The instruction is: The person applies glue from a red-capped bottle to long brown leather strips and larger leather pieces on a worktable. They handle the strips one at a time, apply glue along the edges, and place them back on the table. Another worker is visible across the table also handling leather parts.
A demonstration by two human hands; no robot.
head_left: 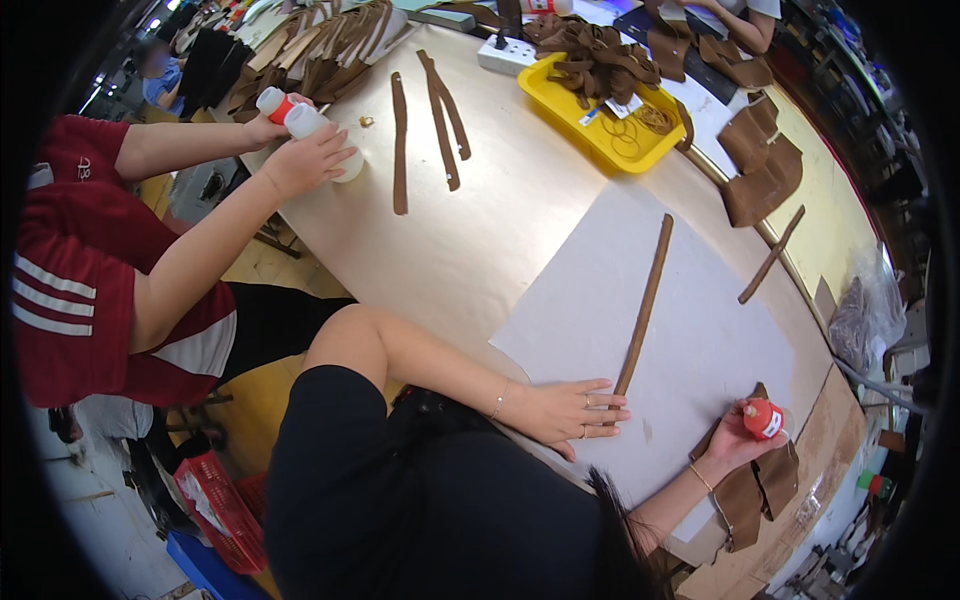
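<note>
A long, narrow brown strip [646, 295] is lying nearly straight at 3 o'clock in the view, its far end pointing between 12 and 1 o'clock, its near end reaching the left hand [572, 411]. At 4 o'clock, a small red-topped bottle [764, 418] with a whitish label is resting in the right hand [732, 442].

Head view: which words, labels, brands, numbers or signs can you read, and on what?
None reads clearly.
White label on the bottle in the right hand: too small.
White emblem on the co-worker's dark red shirt: too small.
White slip in the yellow tray: too blurred.
</note>
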